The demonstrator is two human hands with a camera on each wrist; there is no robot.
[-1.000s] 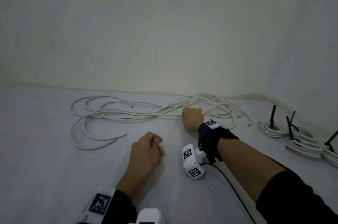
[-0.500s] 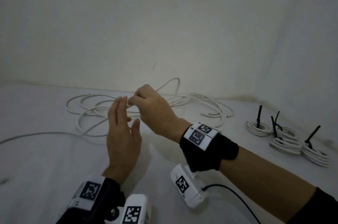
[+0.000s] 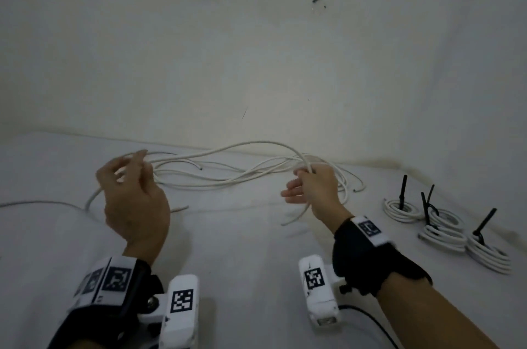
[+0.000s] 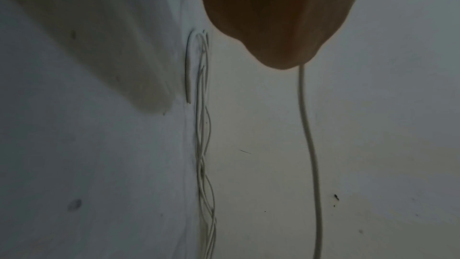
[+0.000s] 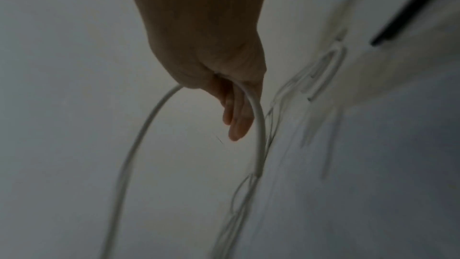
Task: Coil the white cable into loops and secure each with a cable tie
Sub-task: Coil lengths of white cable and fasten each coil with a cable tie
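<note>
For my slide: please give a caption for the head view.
Both hands stretch one white cable above the loose pile.

left hand (image 4: 276, 13): in the left wrist view only a dark mass cut off by the top edge; fingers hidden.
right hand (image 5: 206, 42): wrist cut off at the top edge; thumb hidden behind the palm.
white cable (image 3: 245, 146): one strand runs out of the head view's left edge; loose strands (image 5: 321, 74) near the surface's far edge are smeared, perhaps several.
black strip (image 5: 408, 9): blurred, cut off at the right wrist view's top right corner; cannot tell what it is.
</note>
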